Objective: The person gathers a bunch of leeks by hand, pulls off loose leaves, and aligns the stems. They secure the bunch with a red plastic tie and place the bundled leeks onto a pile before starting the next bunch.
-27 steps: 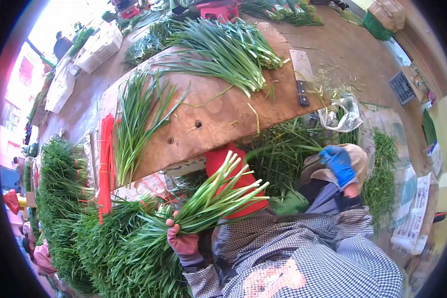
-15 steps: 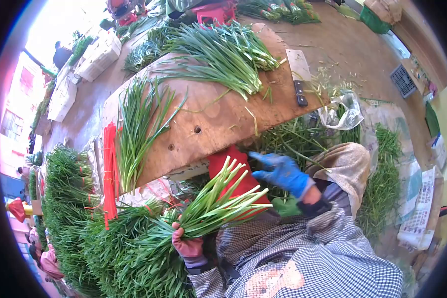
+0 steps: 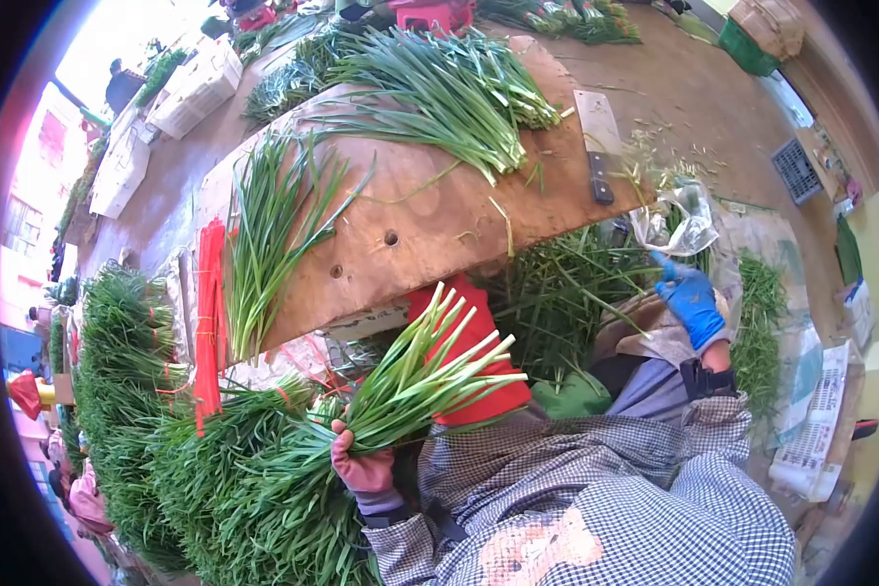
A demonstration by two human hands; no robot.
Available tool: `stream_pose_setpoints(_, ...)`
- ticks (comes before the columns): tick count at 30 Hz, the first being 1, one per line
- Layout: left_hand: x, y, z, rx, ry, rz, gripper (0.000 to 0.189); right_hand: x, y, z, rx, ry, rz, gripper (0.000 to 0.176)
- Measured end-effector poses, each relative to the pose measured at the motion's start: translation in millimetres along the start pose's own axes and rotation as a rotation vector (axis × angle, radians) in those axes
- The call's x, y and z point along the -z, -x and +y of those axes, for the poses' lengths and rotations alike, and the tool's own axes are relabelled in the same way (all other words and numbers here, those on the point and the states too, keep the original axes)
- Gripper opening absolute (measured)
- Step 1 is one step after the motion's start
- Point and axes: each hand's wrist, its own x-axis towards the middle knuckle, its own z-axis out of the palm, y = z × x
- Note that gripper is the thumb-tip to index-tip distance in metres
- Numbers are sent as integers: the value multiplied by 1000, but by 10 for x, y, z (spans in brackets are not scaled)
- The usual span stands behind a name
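Note:
My left hand [image 3: 361, 463], in a pink glove, is closed round a bunch of garlic chives [image 3: 425, 386], pale stem ends pointing up and right. Below and left of it lies a large heap of green chives [image 3: 254, 498]. My right hand [image 3: 691, 305], in a blue glove, is out to the right over my knee, fingers apart and nothing in them. It is close to a clear plastic bag [image 3: 676, 223]. On the wooden board [image 3: 400, 264] lie a large pile of chives [image 3: 449, 98] and a smaller bunch [image 3: 273, 230]. A cleaver [image 3: 599, 137] rests at the board's right end.
Red ties [image 3: 210, 322] hang off the board's left edge. Loose trimmings [image 3: 566, 303] lie under the board, and more greens [image 3: 760, 317] are on the floor at the right. White crates [image 3: 197, 93] stand at the far left, a grey crate [image 3: 797, 168] at the right.
My right hand has swung right, away from the chive stems, toward the plastic bag. My left hand keeps its hold on the bunch, nearly in place.

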Motion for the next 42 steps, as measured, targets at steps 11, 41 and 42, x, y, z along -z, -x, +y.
stream_pose_setpoints(11, -201, -25, -160, -32, -43, 6, 34, -492, 516, -1664, 297, -841, -211, 10)
stream_pose_setpoints(41, -618, 52, -452, -189, -238, 65, 30, -1065, 309, -2094, 422, -977, -260, 11)
stream_pose_setpoints(42, -627, 58, -480, -178, -243, 50, 31, -1094, 300, -2145, 444, -742, -313, 14)
